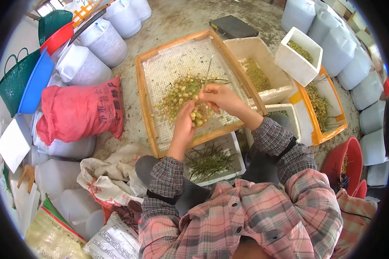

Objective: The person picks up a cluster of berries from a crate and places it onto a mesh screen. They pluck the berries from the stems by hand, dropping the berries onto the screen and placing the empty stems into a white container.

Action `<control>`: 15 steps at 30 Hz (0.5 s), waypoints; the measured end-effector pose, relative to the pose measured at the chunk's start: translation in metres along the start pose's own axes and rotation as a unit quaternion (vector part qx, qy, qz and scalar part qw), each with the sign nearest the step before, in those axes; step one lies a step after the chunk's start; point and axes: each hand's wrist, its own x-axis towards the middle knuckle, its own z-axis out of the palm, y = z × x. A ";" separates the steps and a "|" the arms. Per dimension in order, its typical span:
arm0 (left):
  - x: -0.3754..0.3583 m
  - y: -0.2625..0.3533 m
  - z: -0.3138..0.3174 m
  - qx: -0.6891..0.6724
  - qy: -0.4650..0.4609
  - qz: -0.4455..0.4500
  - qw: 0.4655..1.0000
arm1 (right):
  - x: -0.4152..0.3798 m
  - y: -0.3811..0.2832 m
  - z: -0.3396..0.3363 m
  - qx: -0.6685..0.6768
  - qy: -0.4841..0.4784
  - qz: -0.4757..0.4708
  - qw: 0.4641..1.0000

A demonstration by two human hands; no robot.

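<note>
My left hand (185,124) is closed round a bunch of small round yellow-green fruits (197,117), held over a wood-framed mesh screen (160,67). Just beside it, my right hand (220,98) pinches at the top of the same bunch, fingertips together. A thin pale stem (209,67) sticks up above the right fingers. Under the hands, a heap of loose fruits and stalks (176,93) lies on the mesh. What exactly sits between the right fingertips is too small to make out.
A white box of green stalks (209,162) stands below the screen. To the right are foam boxes of fruits (257,74), a smaller one (300,51), and an orange-edged crate (322,105). A red sack (82,110) and white barrels (84,64) stand left; a red basket (348,162) lower right.
</note>
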 end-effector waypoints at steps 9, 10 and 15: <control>-0.005 -0.033 0.004 -0.017 0.085 0.078 0.993 | -0.005 0.030 0.019 -0.034 0.063 -0.053 0.996; -0.008 -0.031 0.007 -0.020 0.100 0.084 0.991 | -0.006 0.032 0.019 -0.037 0.066 -0.057 0.995; -0.005 -0.032 0.002 -0.085 0.115 0.117 0.983 | -0.016 0.032 0.031 -0.046 0.090 -0.067 0.993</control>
